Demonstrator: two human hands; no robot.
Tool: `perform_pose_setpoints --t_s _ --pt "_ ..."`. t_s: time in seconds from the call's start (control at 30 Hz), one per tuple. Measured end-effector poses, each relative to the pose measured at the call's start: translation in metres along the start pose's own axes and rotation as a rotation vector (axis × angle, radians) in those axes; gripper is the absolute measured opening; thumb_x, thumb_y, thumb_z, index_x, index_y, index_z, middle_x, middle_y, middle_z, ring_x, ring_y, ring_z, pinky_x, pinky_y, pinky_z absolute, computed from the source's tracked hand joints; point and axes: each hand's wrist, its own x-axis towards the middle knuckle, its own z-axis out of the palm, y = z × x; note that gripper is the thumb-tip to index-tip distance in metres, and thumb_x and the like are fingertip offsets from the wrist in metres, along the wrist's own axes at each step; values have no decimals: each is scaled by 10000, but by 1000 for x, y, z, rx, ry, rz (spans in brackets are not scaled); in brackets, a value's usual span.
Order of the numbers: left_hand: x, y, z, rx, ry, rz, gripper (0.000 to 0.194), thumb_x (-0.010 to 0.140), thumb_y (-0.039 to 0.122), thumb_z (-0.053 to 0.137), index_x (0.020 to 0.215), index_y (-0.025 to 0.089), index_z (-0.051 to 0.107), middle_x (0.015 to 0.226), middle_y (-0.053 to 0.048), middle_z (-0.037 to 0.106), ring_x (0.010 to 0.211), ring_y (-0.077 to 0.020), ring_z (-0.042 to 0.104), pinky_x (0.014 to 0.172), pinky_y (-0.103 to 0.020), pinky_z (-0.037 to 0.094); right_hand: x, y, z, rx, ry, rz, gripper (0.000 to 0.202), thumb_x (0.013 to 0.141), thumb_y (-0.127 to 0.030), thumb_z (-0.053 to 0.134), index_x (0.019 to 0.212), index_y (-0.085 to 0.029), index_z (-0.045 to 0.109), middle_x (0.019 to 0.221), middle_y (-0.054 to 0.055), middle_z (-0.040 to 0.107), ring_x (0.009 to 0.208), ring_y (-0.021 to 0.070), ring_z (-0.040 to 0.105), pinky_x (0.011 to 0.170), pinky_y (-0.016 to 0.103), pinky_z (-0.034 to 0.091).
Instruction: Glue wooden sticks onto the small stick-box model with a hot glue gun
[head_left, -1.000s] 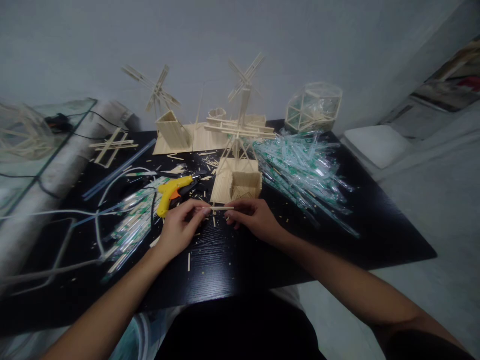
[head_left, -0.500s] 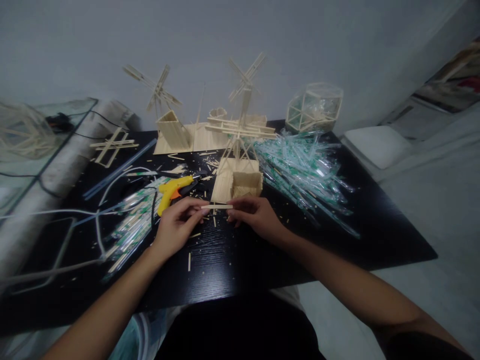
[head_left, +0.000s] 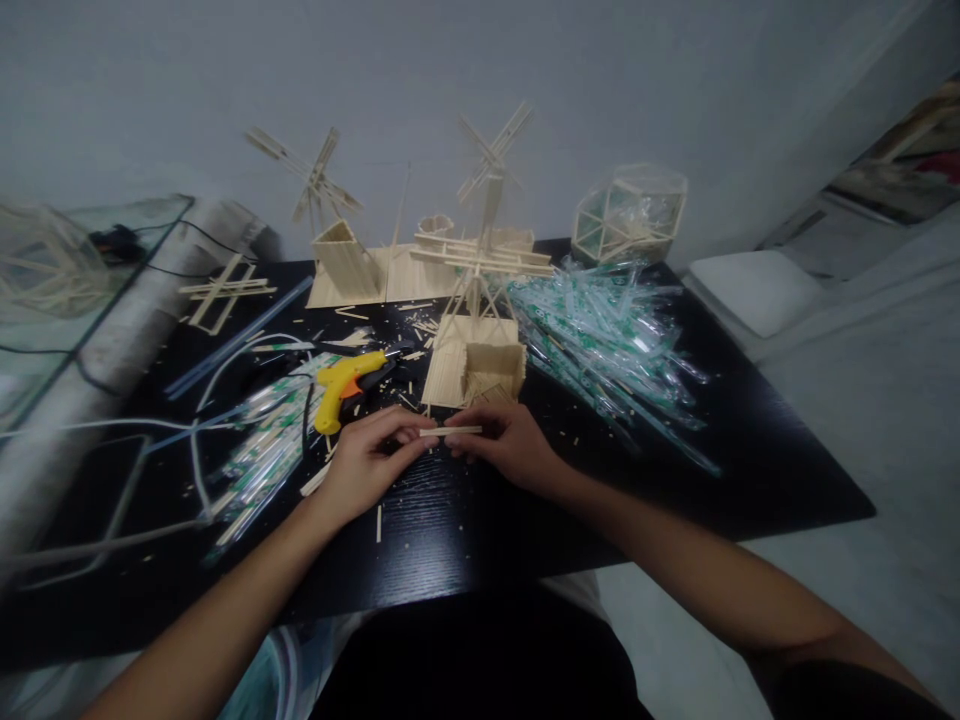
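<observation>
Between my two hands is a short, pale wooden stick [head_left: 451, 431], held level just above the dark table. My left hand [head_left: 373, 455] pinches its left part between thumb and fingers. The fingers of my right hand [head_left: 510, 445] are closed on the stick from the other side. Right behind the hands stands a wooden stick windmill model [head_left: 474, 300] on a slatted base, with an open box [head_left: 493, 370] at its front. A yellow glue gun [head_left: 341, 388] lies just beyond my left hand.
Plastic-wrapped stick bundles [head_left: 274, 450] lie on the left, beside white cables [head_left: 199, 450]. A heap of clear and green wrappers [head_left: 607, 330] covers the right side. Two more windmill models stand at the back, near a faceted stick frame [head_left: 630, 215]. Wood scraps litter the black table [head_left: 525, 540].
Both hands have come slightly nearer to me with the stick and closer together. The stick has shifted a little to the right between the fingers.
</observation>
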Motion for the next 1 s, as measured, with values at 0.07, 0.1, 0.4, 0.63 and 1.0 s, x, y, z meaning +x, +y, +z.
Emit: perform_pose_setpoints --t_s 0.07,0.1,0.4,0.63,1.0 --pt "0 0 1 11 -11 47 141 917 291 712 1015 204 762 889 -37 740 749 -124 649 698 -243 530 0 -1 1 0 -15 8 320 730 -444 859 891 -180 778 689 8 724 600 138 661 597 264 533" --pt "0 1 2 12 -9 66 138 917 286 713 1016 203 762 884 -36 741 746 -123 649 697 -243 530 0 -1 2 2 -24 14 316 739 -450 852 876 -175 776 674 5 716 582 127 649 585 253 525" --pt "0 2 -2 0 4 55 101 912 269 714 949 191 766 887 -41 757 770 -136 686 687 -243 547 4 -5 -2 46 -63 92 378 734 -485 847 763 -125 738 638 17 688 525 107 631 476 212 503" --pt "2 -1 -11 -5 44 -19 120 885 302 741 930 200 785 872 -41 762 725 -132 682 638 -227 547 6 -6 -8 93 -59 102 396 712 -497 858 772 -125 734 646 18 704 528 109 662 475 204 537" --pt "1 1 -9 -87 63 -84 156 843 322 776 905 178 779 829 -40 748 649 -110 655 605 -204 548 6 -12 -5 154 -159 173 536 736 -644 785 714 -116 693 630 35 713 511 118 673 489 212 546"
